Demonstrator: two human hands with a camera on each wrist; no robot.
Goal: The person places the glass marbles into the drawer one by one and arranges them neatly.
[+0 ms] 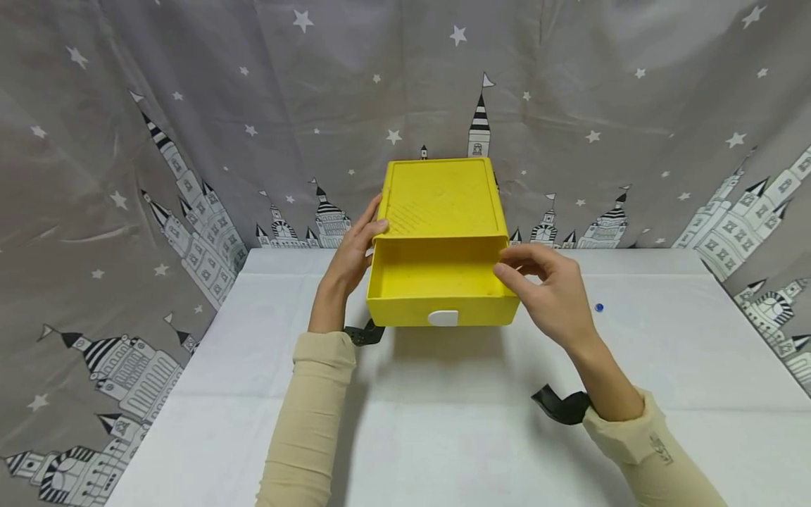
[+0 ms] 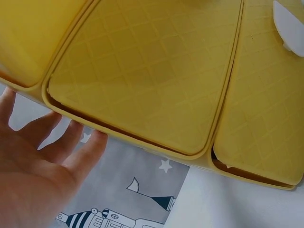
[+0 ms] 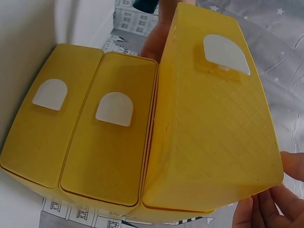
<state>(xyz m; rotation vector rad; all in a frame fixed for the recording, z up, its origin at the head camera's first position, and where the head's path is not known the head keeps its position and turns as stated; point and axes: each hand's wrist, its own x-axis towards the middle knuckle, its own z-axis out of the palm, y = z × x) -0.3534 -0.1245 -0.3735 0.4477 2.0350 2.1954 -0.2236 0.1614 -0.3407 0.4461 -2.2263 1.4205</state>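
Note:
A yellow plastic drawer cabinet [image 1: 440, 197] stands in the middle of the table, its top drawer [image 1: 443, 312] pulled out. No contents show in the part of that drawer I can see. My left hand [image 1: 350, 255] rests against the cabinet's left side, thumb at the top edge and fingers fairly straight along the side. At the drawer's right rim, my right hand [image 1: 550, 292] has curled fingers and appears to pinch the side wall. In the right wrist view, the drawer front partly hides the right fingertips. A white tab handle [image 3: 227, 53] sits on the drawer front.
Two lower drawers [image 3: 110, 142] with white tabs are pushed in. A small blue bead-like thing [image 1: 599, 308] lies on the white table [image 1: 443, 422], right of the right hand. Behind the table hangs a grey curtain [image 1: 355, 105] printed with castles and stars.

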